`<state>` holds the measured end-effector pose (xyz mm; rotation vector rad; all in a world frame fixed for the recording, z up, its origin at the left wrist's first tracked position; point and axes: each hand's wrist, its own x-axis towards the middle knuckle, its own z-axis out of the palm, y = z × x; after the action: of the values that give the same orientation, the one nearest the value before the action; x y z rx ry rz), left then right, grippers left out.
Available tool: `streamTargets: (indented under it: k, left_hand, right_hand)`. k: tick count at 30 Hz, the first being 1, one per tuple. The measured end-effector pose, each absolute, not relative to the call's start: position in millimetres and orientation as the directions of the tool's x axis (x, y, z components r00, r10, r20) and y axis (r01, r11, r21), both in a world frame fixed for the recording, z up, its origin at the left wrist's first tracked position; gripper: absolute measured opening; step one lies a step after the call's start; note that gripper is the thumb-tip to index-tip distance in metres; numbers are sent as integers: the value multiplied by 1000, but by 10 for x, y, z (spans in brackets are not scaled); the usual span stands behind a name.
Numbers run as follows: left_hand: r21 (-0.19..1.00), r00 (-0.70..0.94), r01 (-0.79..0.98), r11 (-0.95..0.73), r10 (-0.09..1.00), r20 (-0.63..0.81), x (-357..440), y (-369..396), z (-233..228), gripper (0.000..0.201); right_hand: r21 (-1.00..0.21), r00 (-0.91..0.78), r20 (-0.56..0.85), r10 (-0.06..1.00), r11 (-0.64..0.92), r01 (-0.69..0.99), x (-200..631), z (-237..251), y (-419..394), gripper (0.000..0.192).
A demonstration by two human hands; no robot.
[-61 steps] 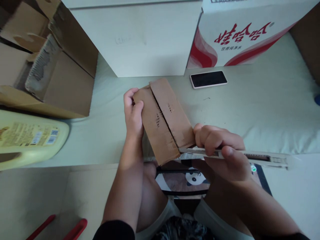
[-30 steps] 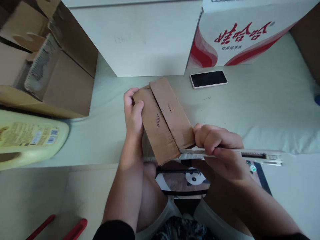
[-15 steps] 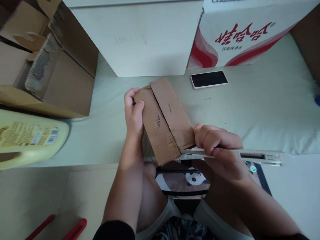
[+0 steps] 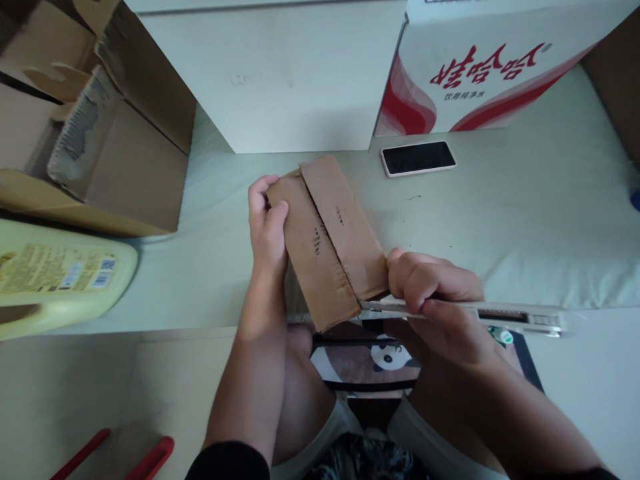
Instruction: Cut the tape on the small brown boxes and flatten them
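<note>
A small brown cardboard box (image 4: 325,243) is tilted in front of me, with a seam running along its upper face. My left hand (image 4: 269,223) grips its far left edge, thumb on top and the other fingers partly hidden behind. In my right hand (image 4: 440,290) is a utility knife (image 4: 520,317) with a pale, see-through handle, pointing left. Its blade tip meets the near end of the seam at the box's lower right corner. The knuckles of my right hand touch the box's right corner.
A smartphone (image 4: 419,159) lies face up beyond the box. Behind stand a white box (image 4: 300,80) and a white-and-red printed carton (image 4: 480,80). To the left are an open brown carton (image 4: 145,160) and a yellow jug (image 4: 120,273). The covered surface's front edge runs below my hands.
The rear end of the knife has dipped slightly, its tip staying at the box's corner. My left hand and the box have hardly moved.
</note>
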<state>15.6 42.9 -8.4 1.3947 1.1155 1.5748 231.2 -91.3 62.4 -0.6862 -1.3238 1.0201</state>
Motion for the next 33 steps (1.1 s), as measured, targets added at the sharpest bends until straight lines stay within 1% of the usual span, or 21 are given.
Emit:
streamTargets:
  k: [5, 13, 21, 24, 29, 33]
  left_hand:
    - [942, -142, 9, -335, 932, 333, 168, 426, -75, 71]
    - [938, -144, 13, -348, 927, 346, 181, 421, -51, 64]
    - [952, -147, 14, -306, 941, 305, 163, 422, -33, 62]
    - [950, -139, 14, -312, 940, 311, 157, 422, -43, 61]
    - [943, -133, 8, -334, 934, 332, 168, 427, -70, 57]
    - [944, -139, 27, -330, 933, 331, 181, 422, -57, 59]
  right_hand:
    - [-883, -65, 442, 895, 421, -207, 2309, 633, -916, 18]
    - [-874, -65, 463, 884, 444, -197, 2299, 639, -905, 18]
    - [-886, -73, 445, 893, 426, -182, 2317, 625, -912, 19]
    - [-885, -72, 445, 893, 426, -189, 2317, 622, -915, 18]
    - [-882, -49, 450, 892, 435, -180, 2295, 629, -911, 22]
    - [-886, -60, 447, 892, 433, -165, 2300, 639, -906, 22]
